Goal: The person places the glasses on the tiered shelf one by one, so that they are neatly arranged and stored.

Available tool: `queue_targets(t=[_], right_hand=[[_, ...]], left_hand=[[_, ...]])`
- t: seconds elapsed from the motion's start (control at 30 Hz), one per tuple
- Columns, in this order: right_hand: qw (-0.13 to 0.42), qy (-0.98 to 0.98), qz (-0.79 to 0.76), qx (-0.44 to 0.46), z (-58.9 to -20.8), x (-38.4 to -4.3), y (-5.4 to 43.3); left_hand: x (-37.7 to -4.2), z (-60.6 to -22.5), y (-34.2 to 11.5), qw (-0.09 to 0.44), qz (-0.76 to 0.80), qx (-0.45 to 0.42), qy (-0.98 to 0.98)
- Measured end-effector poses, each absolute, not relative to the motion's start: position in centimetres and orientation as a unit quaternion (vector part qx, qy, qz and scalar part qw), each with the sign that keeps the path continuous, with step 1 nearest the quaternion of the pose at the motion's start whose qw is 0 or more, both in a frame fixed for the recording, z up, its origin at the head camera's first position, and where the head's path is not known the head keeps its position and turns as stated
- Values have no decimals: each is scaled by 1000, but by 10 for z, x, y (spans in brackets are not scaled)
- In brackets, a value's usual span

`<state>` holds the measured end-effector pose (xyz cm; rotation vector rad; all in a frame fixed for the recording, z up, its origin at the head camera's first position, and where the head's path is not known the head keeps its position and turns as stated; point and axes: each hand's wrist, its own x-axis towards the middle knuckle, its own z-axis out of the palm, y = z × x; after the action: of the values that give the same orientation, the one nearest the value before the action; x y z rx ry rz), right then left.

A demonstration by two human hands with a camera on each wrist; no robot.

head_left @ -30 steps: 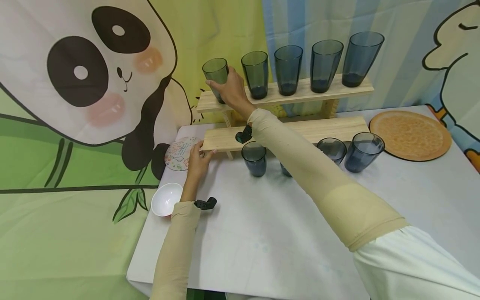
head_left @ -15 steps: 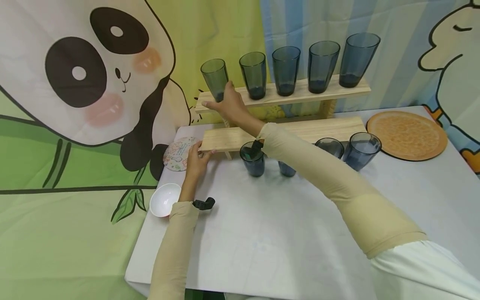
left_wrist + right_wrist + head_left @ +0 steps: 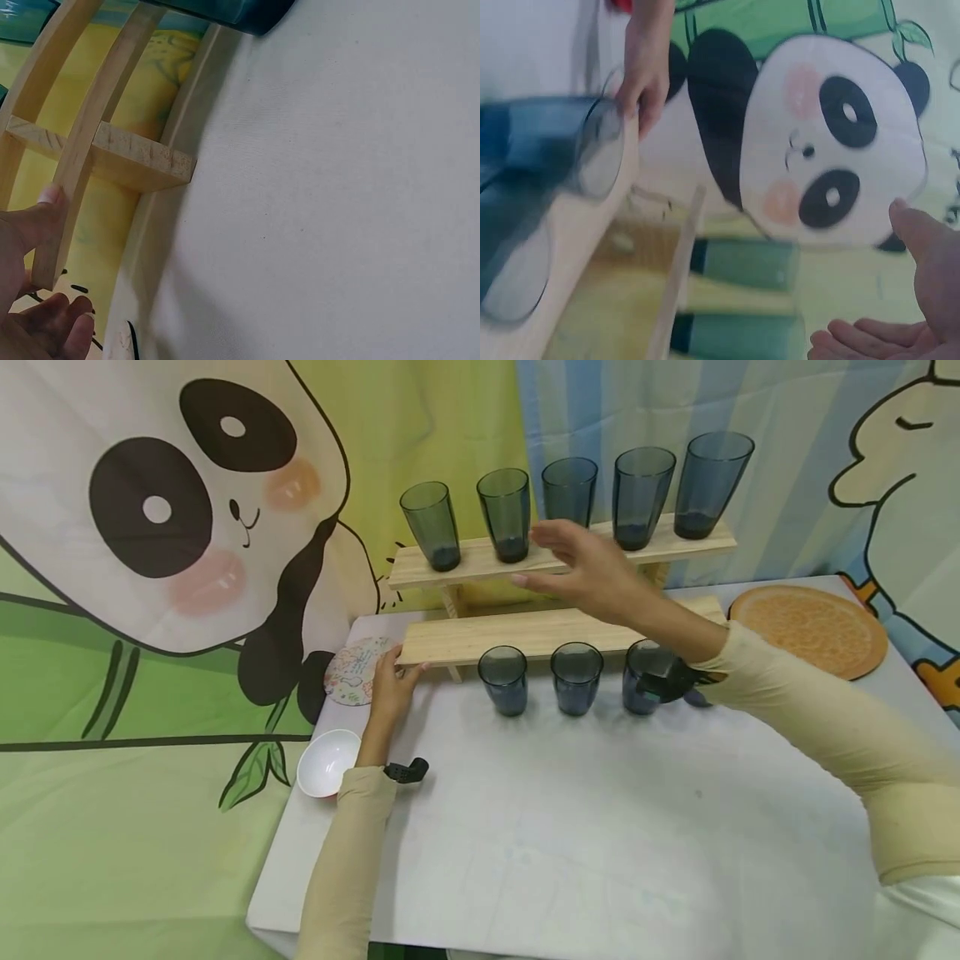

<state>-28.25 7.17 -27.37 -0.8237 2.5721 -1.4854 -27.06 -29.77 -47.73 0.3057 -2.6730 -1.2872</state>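
Note:
My left hand (image 3: 391,700) grips the left end of a two-tier wooden shelf's lower board (image 3: 472,637). In the left wrist view its thumb (image 3: 37,217) lies on the board's front face, with the other fingers curled by its end. My right hand (image 3: 596,575) is held in front of the upper board (image 3: 408,573), holding nothing, fingers extended and thumb apart. Several tall smoky-blue glasses stand along that board, among them the leftmost glass (image 3: 432,527); my right fingers overlap the base of the middle glass (image 3: 570,489).
Several shorter blue glasses stand on the white table (image 3: 555,827) before the shelf, including one glass (image 3: 503,681) at left; my right wrist hides part of the row. A white bowl (image 3: 327,763) and floral disc (image 3: 356,672) lie left, a round brown mat (image 3: 810,627) right.
My right hand has let go of the leftmost tall glass, which stays on the upper board, and has moved right with its fingers opened. My left hand has stayed at the lower board's end.

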Motion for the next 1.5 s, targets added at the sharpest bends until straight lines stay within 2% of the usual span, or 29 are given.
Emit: queue_targets(t=[0.13, 0.3, 0.53, 0.73, 0.97, 1.5], right_hand=[[-1, 852, -479, -210, -290, -277, 136], [-22, 872, -471, -129, -327, -270, 206], [-41, 883, -462, -65, -387, -254, 261], [-26, 883, -467, -36, -433, -240, 276], [-48, 872, -487, -24, -467, -233, 278], [-78, 877, -473, -28, -481, -227, 273]], left_hand=[[-268, -477, -298, 76, -434, 100, -892], [-268, -477, -300, 78, -436, 98, -891], [-269, -474, -301, 83, -431, 94, -894], [-268, -474, -300, 84, -431, 93, -894], [-269, -475, -299, 81, -435, 95, -892], [-270, -479, -296, 78, -442, 95, -889]])
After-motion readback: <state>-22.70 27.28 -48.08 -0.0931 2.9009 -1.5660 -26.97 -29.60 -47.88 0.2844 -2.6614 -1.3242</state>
